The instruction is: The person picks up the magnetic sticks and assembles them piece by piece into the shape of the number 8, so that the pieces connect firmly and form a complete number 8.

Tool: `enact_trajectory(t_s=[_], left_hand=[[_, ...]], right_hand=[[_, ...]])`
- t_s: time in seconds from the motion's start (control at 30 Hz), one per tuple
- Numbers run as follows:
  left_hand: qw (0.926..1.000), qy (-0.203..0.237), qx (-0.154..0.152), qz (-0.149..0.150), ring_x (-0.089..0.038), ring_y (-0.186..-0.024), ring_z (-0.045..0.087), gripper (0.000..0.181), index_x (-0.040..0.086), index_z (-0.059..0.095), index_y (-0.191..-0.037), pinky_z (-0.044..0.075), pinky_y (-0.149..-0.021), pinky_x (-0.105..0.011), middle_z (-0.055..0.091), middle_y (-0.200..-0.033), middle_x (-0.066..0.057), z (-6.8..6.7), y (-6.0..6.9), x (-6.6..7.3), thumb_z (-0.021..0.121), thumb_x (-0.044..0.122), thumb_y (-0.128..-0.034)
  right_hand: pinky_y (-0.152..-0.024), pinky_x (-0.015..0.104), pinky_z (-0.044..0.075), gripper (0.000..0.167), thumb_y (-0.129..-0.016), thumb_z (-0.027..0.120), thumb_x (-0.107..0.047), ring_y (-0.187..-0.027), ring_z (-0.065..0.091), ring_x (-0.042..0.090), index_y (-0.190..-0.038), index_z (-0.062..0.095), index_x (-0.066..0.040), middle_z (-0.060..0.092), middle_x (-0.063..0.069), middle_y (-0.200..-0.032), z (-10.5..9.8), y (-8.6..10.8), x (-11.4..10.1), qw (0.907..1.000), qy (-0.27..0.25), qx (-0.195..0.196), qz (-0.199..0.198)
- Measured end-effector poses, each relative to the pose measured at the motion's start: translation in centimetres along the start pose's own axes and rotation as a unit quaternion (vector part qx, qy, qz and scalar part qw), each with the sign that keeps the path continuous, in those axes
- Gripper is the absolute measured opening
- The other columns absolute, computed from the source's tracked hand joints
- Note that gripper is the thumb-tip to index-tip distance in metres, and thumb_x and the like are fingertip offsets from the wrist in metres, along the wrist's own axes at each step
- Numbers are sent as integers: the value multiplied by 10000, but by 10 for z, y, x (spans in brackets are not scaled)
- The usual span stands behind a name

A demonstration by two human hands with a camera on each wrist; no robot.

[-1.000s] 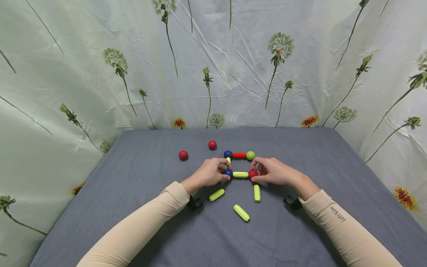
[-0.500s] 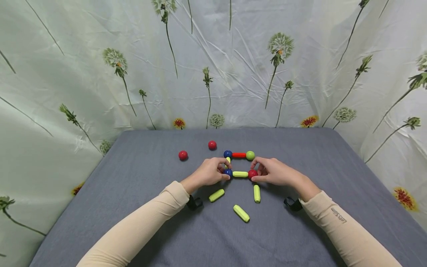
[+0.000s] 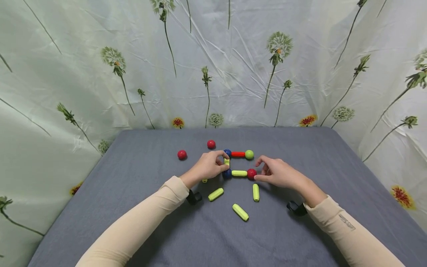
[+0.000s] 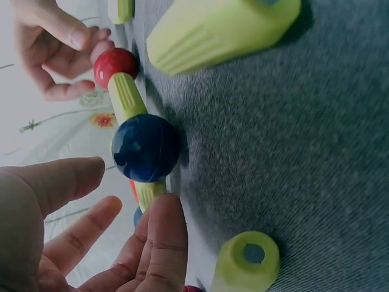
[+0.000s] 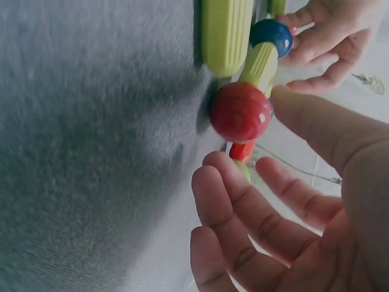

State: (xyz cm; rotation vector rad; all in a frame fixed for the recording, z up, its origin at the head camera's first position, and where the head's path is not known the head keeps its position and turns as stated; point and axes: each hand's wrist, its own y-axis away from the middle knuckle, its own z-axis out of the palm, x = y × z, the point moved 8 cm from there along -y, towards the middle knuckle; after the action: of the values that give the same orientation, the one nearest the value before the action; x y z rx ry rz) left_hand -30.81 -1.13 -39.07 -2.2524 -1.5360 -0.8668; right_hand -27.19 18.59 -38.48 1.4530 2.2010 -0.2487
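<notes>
My left hand (image 3: 210, 165) is at the left side of a joined figure, fingers parted beside the near blue ball (image 3: 227, 173) and the yellow-green rod (image 3: 227, 162) behind it. In the left wrist view, my left hand (image 4: 109, 237) has its thumb apart from the blue ball (image 4: 146, 148); a fingertip overlaps the rod, and contact is unclear. My right hand (image 3: 280, 172), fingers loosely bent and parted, is just right of the red ball (image 3: 251, 174). A yellow-green rod (image 3: 239, 173) joins this ball to the near blue one. In the right wrist view the red ball (image 5: 240, 112) appears ungripped.
Behind, a red rod (image 3: 238, 154) links a far blue ball (image 3: 227, 152) and a green ball (image 3: 249, 154). Loose red balls (image 3: 182, 154) (image 3: 211, 144) lie back left. Several loose yellow-green rods (image 3: 240, 212) lie nearer. A flowered curtain (image 3: 213, 55) hangs behind the grey table (image 3: 150, 148).
My left hand has let go of the near blue ball and moved slightly back. My right hand has released the red ball and shifted right. Another rod now shows under my left wrist.
</notes>
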Motion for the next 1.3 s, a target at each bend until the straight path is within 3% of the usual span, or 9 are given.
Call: enact_trajectory(t_s=[0.37, 0.67, 0.83, 1.3], left_hand=[[9990, 290, 108, -321, -139, -706, 643, 417, 247, 525, -1246, 492, -629, -284, 666, -826, 16, -5, -12, -10, 664, 316, -859], [9974, 568, 79, -440, -134, -660, 652, 542, 256, 448, -1320, 495, -599, -274, 660, -808, 6, -1, -20, -14, 690, 314, -838], [9967, 650, -3, -485, -118, -658, 648, 561, 271, 431, -1333, 488, -617, -266, 674, -835, 21, 4, -22, -15, 688, 307, -835], [9958, 707, -47, -576, -127, -646, 634, 607, 247, 413, -1353, 494, -627, -268, 673, -839, 7, 7, -23, -14, 712, 285, -827]], right_hand=[[-574, 269, 439, 443, -841, 672, -404, -611, 528, 115, -1136, 488, -129, 595, -12, -764, 3, 16, -1, 9985, -375, 18, 389], [-557, 271, 424, 506, -834, 674, -423, -593, 529, 120, -1169, 452, -116, 628, 5, -751, 13, 26, 0, 9946, -768, -78, 692], [-566, 279, 431, 550, -830, 676, -430, -601, 544, 133, -1182, 423, -92, 650, 18, -745, 21, 30, -1, 9911, -1065, -140, 780], [-561, 286, 469, 576, -771, 746, -396, -572, 577, 134, -1145, 426, -98, 630, -10, -703, 34, 33, -1, 9862, -1248, -126, 1083]])
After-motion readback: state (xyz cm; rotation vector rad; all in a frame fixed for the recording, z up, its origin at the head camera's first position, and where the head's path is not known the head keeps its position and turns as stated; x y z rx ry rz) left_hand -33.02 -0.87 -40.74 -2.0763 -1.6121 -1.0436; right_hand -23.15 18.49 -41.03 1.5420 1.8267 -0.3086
